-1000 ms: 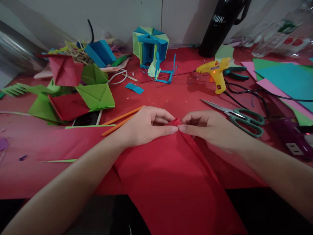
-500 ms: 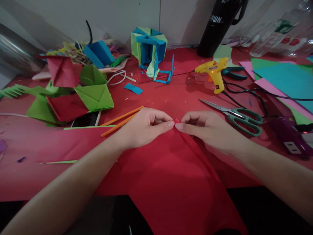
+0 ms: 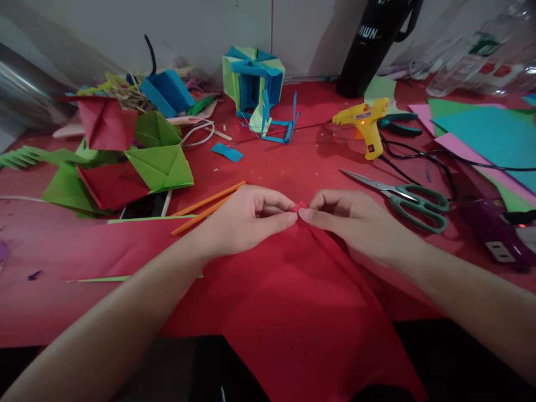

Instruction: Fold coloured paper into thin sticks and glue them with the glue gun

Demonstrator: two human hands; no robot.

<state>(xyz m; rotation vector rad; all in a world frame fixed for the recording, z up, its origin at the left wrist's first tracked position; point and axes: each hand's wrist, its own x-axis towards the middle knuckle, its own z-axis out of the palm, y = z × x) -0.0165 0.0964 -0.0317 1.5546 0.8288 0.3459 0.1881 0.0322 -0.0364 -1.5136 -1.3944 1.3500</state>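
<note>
A large sheet of red paper (image 3: 301, 301) hangs from the table towards my lap, its far corner folded over into a small tip. My left hand (image 3: 251, 220) pinches that tip from the left between thumb and fingers. From the right, my right hand (image 3: 349, 218) pinches the same folded corner, with its thumb almost against the left one. The right edge of the sheet curls up a little below my right hand. Two orange sticks (image 3: 203, 215) lie just beyond my left wrist. Scissors (image 3: 402, 198) with green handles rest to the right of my right hand.
A yellow glue gun (image 3: 368, 125) with its light on stands behind the scissors, its black cord trailing right. Folded green and red paper pieces (image 3: 161, 167) crowd the left. A blue and green paper model (image 3: 253, 81), a black bottle (image 3: 371, 47) and coloured sheets (image 3: 488, 137) are farther back.
Both hands keep their pinch at the corner. The fingertips have shifted very slightly, and a bit more of the folded tip shows between them.
</note>
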